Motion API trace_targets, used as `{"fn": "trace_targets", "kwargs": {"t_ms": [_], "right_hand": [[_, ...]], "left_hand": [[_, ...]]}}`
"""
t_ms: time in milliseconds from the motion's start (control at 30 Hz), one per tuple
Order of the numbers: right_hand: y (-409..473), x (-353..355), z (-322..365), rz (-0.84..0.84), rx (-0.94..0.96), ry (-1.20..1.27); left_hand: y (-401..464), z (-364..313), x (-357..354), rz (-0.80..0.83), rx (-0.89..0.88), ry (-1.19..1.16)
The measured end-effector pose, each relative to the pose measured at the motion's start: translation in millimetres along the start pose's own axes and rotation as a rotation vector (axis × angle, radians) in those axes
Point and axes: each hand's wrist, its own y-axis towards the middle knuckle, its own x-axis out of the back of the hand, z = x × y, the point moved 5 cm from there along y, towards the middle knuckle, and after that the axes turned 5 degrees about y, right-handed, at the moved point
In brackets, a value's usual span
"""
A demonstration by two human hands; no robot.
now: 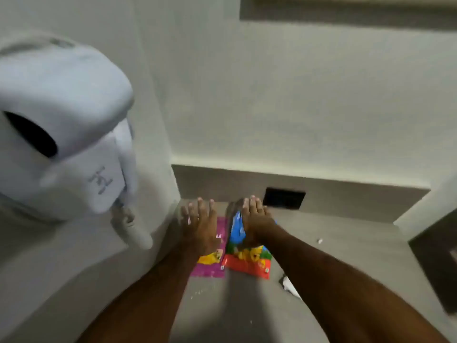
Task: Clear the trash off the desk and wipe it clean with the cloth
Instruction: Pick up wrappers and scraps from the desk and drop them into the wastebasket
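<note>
With our left hand (pixel 201 225) flat on the purple wrapper (pixel 212 264) and our right hand (pixel 254 219) gripping the red wrapper (pixel 247 261) beside it on the tabletop (pixel 346 243), we should pinch both, lifting together.

Two wrappers (pixel 243 258) side by side on desk (pixel 346 248), wall appliance (pixel 61 125) left, scrap (pixel 320 241) right.

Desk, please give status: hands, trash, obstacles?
Left hand flat on purple wrapper. Right hand on red wrapper. Crumbs, paper scrap remain. No cloth visible.
</note>
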Motion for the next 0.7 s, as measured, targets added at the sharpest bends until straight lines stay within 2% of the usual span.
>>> {"fn": "trace_targets", "kwargs": {"t_ms": [100,133,200,300,400,467,533,567,700], "right_hand": [[10,-53,-3,0.386,-0.069,-0.064],[13,-61,-7,0.455,-0.102,-0.053],[20,-68,-9,0.465,-0.092,-0.034],[27,-70,-8,0.317,0.015,-0.109],[21,-72,8,0.132,0.117,-0.118],[17,-74,14,0.096,0.125,-0.050],[12,-67,15,0.079,0.101,0.071],[5,-59,14,0.014,0.087,0.147],[-54,-11,3,-0.438,0.031,0.597]], "left_hand": [[-3,11,-78,0.398,-0.064,-0.127],[-4,15,-96,0.483,-0.063,-0.171],[-3,14,-110,0.513,-0.087,-0.171],[2,11,-103,0.408,-0.088,-0.133],[-2,9,-80,0.107,-0.219,-0.044],[-6,15,-68,-0.031,-0.250,-0.241],[-2,26,-58,-0.018,-0.151,-0.403],[-1,29,-52,-0.025,-0.097,-0.447],[-23,22,-2,-0.223,0.017,-0.585]]}}
